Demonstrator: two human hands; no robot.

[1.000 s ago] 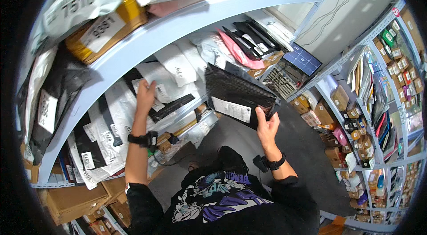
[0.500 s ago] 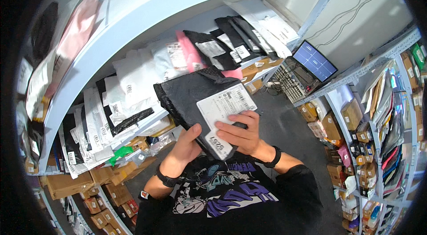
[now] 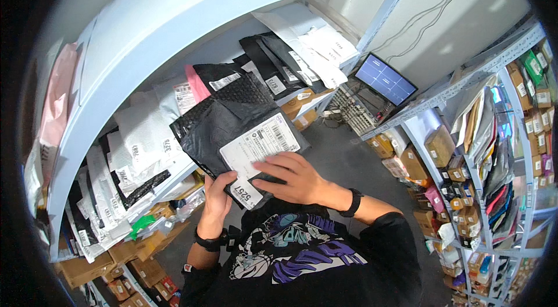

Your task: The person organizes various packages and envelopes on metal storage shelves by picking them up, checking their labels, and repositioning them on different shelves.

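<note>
A black bubble mailer [image 3: 215,115] is held up in front of my chest, its white shipping label [image 3: 261,141] facing me. My left hand [image 3: 217,196] grips the mailer's lower left edge, thumb on top and the other fingers hidden beneath. Across the lower part of the label lies my right hand [image 3: 290,178], fingers stretched out and fairly flat. Below those fingers a smaller white sticker [image 3: 246,192] shows near the bottom corner. Behind the mailer, white parcels [image 3: 142,138] and black parcels [image 3: 273,68] lean in a row on the shelf.
The pale blue shelf frame [image 3: 192,10] arches over the parcels at the left. A monitor [image 3: 386,79] stands at the back beside a keyboard [image 3: 354,110]. Racks at the right hold cardboard boxes [image 3: 440,145] and bagged parcels. Grey floor [image 3: 343,156] lies between.
The mailer and both hands have shifted left in view, and the shelves shift left too. My right hand's fingers have flattened out over the label. My left hand keeps its grip.
</note>
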